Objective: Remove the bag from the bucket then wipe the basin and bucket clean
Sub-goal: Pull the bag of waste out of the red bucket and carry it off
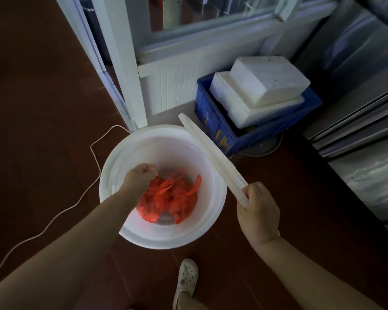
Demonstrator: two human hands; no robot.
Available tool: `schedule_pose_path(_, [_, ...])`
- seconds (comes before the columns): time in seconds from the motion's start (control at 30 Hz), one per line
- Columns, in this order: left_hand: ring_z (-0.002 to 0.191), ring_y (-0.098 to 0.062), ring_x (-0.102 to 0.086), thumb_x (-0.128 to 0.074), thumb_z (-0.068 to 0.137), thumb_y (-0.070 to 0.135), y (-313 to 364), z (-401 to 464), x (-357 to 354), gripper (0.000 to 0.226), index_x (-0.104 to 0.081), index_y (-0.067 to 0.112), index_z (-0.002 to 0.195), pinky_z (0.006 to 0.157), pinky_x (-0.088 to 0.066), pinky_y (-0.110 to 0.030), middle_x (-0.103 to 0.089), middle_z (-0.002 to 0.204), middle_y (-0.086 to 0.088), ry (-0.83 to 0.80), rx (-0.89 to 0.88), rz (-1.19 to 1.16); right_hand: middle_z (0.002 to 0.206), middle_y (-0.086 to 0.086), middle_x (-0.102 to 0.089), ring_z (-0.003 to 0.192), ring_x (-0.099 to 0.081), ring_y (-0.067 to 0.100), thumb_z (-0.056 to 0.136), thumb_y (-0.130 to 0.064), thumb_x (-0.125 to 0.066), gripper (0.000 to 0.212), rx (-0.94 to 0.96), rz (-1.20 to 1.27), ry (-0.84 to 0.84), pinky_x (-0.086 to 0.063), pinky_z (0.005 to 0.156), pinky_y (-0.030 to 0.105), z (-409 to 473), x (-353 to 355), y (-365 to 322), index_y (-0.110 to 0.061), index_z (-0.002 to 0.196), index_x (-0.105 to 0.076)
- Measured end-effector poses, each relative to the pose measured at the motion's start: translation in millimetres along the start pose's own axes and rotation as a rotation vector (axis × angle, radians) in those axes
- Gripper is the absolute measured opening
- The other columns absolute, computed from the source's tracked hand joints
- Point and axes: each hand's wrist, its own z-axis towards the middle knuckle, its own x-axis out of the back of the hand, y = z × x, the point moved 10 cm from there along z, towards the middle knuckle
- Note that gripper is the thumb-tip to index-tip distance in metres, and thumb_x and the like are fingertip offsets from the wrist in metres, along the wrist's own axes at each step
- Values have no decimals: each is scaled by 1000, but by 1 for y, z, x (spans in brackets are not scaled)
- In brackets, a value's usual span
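The head view looks down at a white bucket (pixel 143 233) standing on the dark red floor (pixel 43 108). A red bag (pixel 173 198) lies crumpled at the bottom of the bucket. The left hand (pixel 139 177) reaches down inside, and its fingers are curled and pinching the top of the bag near the handles. The right hand (pixel 257 209) is just beside the bucket, gripping the edge of a flat white thing, most likely the lid (pixel 211 151), which it holds tilted up over the right side of the rim.

The job looks like it has only just started. The bucket is open, but the bag is not out yet. I think the bag has to be lifted out first, and then the wiping comes after. No cloth and no basin show in this view, so I cannot tell where they are.

Other things sit around. A blue crate (pixel 215 124) stands near the bucket, behind the lid, with white foam boxes (pixel 267 86) stacked in it. A white door frame (pixel 121 63) rises just behind the bucket. A thin white cord (pixel 54 218) trails across the floor on the left, and it touches or passes close by the bucket. A foot in a white shoe (pixel 186 278) stands just in front.

The lid fills one hand, so I think only one hand is free for the bag. The cord could trip a foot
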Motion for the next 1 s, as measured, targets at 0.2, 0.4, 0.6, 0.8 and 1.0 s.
schedule_pose_path(0.2, [84, -15, -60, -56, 92, 22, 56, -37, 11, 9, -65, 25, 91, 78, -46, -32, -69, 94, -3, -15, -177, -226, 74, 2, -57, 64, -58, 16, 58, -2, -85, 34, 112, -58, 53, -52, 52, 27, -12, 14, -54, -11, 77, -58])
schedule_pose_path(0.4, [92, -32, -67, -68, 85, 16, 11, -67, 39, 33, -58, 0, 112, 88, -54, -45, -67, 103, -18, -38, -31, -303, 65, 5, -54, 55, -50, 17, 49, 4, -82, 33, 297, -168, -16, -41, 50, 24, -57, -23, -111, -10, 68, -58])
schedule_pose_path(0.6, [89, -31, -60, -64, 83, 5, -57, -66, 78, 37, -51, -1, 117, 79, -53, -38, -57, 101, -14, 62, 27, -65, 68, 5, -52, 58, -50, 19, 43, -5, -86, 40, 378, -192, -182, -42, 49, 28, -103, -87, -142, -9, 70, -56])
schedule_pose_path(0.8, [103, -34, -60, -62, 84, 3, -138, -39, 105, 55, -44, 11, 136, 95, -48, -48, -57, 115, -11, 107, 112, -18, 71, 1, -53, 63, -52, 18, 56, -52, -82, 50, 555, -193, -285, -44, 54, 29, -135, -165, -158, -12, 74, -57])
schedule_pose_path(1.0, [94, -31, -62, -57, 81, -3, -211, 5, 120, 46, -56, 13, 124, 81, -53, -40, -64, 104, -11, 208, 102, 21, 80, -3, -54, 69, -53, 14, 59, -52, -80, 50, 645, -198, -406, -51, 64, 26, -151, -257, -148, -17, 88, -60])
